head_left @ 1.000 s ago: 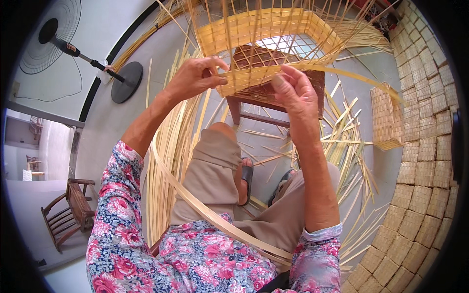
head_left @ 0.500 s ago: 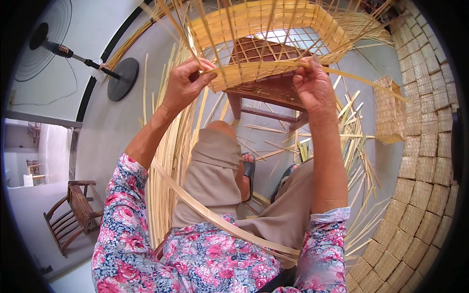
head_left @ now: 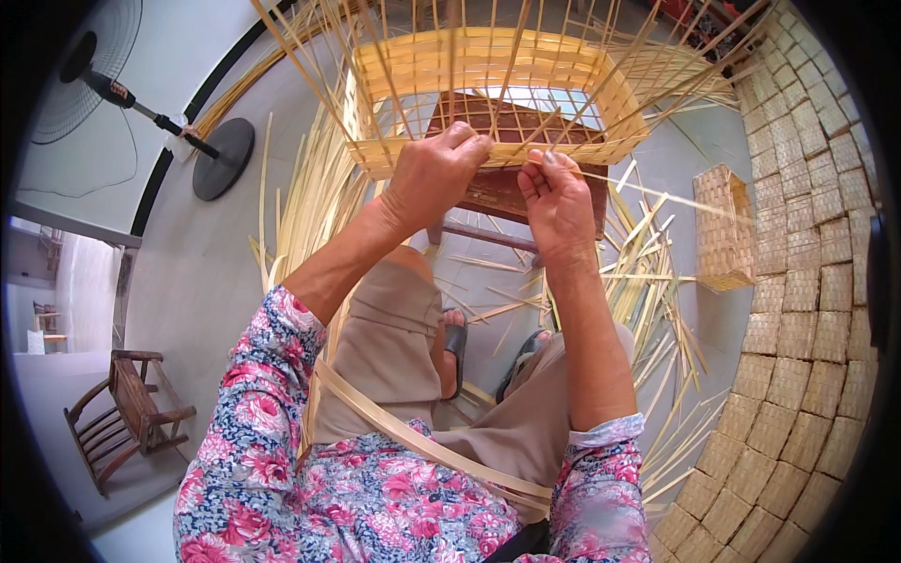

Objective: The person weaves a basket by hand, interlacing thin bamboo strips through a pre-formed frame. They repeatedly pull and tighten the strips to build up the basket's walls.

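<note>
A half-woven bamboo basket [head_left: 389, 68] with an open lattice bottom rests on a dark red wooden stool [head_left: 474, 202] before me. Upright stakes rise all round its walls. My left hand [head_left: 439, 174] is closed at the middle of the near wall, its fingertips at the upper edge; what they pinch is partly hidden. My right hand [head_left: 560, 202], just right of it, pinches a thin bamboo strip [head_left: 648, 189] between thumb and forefinger. The strip's loose end trails off to the right. Flat pale strips [head_left: 422, 448] also lie across my lap.
Stacked woven blocks [head_left: 798, 375] line the right side, with a small woven basket [head_left: 723, 225] near them. Loose bamboo strips [head_left: 648, 300] litter the floor on the right; long ones [head_left: 305, 197] lie on the left. A standing fan [head_left: 223, 158] and a wooden chair [head_left: 136, 408] are at left.
My left hand has moved right along the near wall from its left corner to the middle. The two hands are now close together, and the basket's near edge sits more level.
</note>
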{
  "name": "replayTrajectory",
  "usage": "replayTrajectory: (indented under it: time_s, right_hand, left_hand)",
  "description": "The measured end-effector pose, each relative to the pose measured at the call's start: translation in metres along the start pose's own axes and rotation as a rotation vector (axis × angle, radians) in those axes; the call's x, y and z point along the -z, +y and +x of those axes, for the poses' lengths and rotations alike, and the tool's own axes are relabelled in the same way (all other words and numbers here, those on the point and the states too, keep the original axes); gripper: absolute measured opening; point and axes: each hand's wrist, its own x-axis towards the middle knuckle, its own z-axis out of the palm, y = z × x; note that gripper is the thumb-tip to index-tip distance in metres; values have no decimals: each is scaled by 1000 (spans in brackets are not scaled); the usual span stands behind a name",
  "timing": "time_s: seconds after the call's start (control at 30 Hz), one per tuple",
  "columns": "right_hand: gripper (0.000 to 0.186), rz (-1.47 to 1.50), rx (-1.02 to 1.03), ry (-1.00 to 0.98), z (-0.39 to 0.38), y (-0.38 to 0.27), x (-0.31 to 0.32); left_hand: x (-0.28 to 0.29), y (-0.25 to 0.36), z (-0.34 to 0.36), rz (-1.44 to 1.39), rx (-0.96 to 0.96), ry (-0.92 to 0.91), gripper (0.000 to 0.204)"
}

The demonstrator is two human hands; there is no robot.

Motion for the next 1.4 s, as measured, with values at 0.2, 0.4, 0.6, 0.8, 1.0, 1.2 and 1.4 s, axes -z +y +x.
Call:
replayTrajectory:
  time_s: [0.2, 0.4, 0.6, 0.8, 1.0, 1.2, 1.4]
  right_hand:
    - [13, 247, 31, 21, -5, -5, 10]
    - [28, 46, -36, -402, 2, -11, -17]
    - [45, -629, 203, -476, -16, -26, -43]
    - [21, -939, 500, -549, -9, -29, -34]
    - [24, -584, 396, -173, -21, -8, -36]
    - [25, -182, 289, -38, -41, 15, -45]
    - [15, -969, 868, -290, -36, 4, -52]
  left_hand:
    - [-6, -3, 6, -323, 151, 105, 12]
    - [7, -18, 10, -552, 160, -44, 15]
    - [2, -29, 14, -684, 152, -82, 16]
    - [-1, -32, 15, -724, 113, -90, 15]
    - [0, -33, 13, -803, 232, -124, 8]
    - [-16, -12, 27, -424, 283, 134, 10]
    - [-15, 5, 28, -68, 171, 121, 12]
